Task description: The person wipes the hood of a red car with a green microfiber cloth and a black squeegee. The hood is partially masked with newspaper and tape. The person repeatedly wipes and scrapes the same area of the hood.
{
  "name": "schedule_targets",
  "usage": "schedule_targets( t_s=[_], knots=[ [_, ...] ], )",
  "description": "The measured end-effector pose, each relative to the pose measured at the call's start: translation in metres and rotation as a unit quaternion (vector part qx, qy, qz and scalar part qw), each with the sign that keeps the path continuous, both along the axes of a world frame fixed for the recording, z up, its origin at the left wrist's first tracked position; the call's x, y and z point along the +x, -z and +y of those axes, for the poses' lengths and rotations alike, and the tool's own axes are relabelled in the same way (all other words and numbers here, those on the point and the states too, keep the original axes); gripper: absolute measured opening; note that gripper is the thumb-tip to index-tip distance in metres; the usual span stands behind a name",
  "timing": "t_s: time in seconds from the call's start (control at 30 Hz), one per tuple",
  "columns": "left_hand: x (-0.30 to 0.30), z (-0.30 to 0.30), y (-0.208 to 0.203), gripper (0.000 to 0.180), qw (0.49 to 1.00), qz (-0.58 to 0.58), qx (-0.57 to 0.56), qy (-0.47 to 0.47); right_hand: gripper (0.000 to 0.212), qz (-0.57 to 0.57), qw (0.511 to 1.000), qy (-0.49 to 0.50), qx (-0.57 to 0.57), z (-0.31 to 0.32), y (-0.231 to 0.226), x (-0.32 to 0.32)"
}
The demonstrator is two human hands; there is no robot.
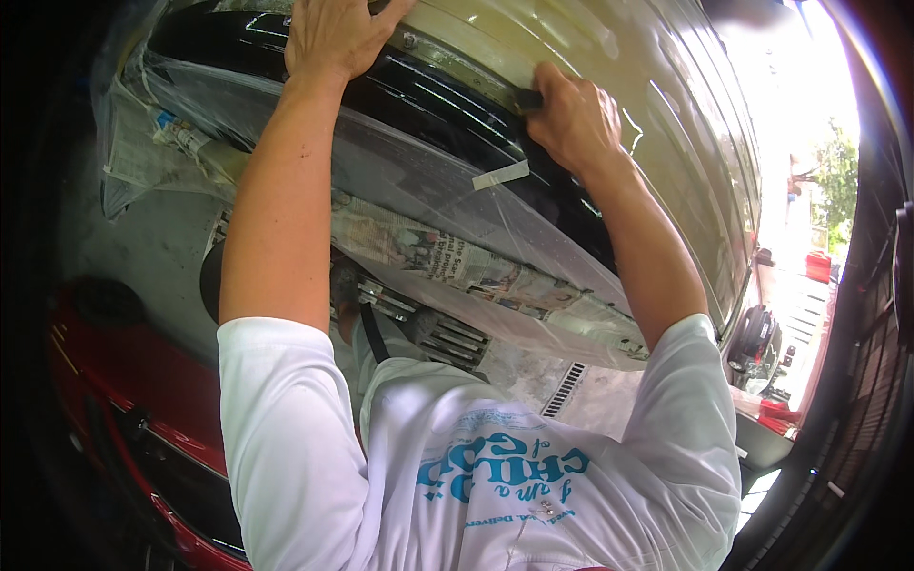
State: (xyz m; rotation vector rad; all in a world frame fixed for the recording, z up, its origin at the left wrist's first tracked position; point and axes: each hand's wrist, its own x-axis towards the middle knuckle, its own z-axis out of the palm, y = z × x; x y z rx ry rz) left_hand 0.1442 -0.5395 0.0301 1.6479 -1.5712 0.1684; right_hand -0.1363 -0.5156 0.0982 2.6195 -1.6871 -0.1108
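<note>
My left hand (341, 40) rests at the far edge of the black glossy strip (438, 95) on a car body. Its thumb is spread to the right; the other fingertips are cut off by the top of the picture. Farther right, my right hand (578, 122) is closed round a small black object (528, 99), mostly hidden in the grip, so its kind does not show. That hand is at the border between the strip and the beige-gold body panel (657, 57). A wet-looking, dull greenish band (447, 67) runs along this border between my hands.
Clear plastic film (419, 157) and newspaper (428, 252) hang below the strip, with a pale piece of tape (501, 175) on the film. A red car (143, 371) stands at left behind me. A slotted floor drain (564, 390) lies below.
</note>
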Motion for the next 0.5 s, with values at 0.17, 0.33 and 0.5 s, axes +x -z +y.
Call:
schedule_targets(
  t_s=[0.17,0.33,0.5],
  knots=[
    [0.008,0.003,-0.007,0.051,0.999,0.039,0.019,-0.033,0.026,0.034,0.997,0.058,0.038,0.008,-0.005,-0.026],
    [-0.002,0.002,-0.008,0.049,0.998,0.042,0.028,-0.046,0.028,-0.007,1.0,-0.008,-0.005,0.003,0.005,-0.013],
    [-0.001,0.003,-0.005,0.052,0.997,0.051,0.032,-0.053,0.03,-0.021,0.999,-0.029,-0.025,-0.019,0.004,0.054]
  ],
)
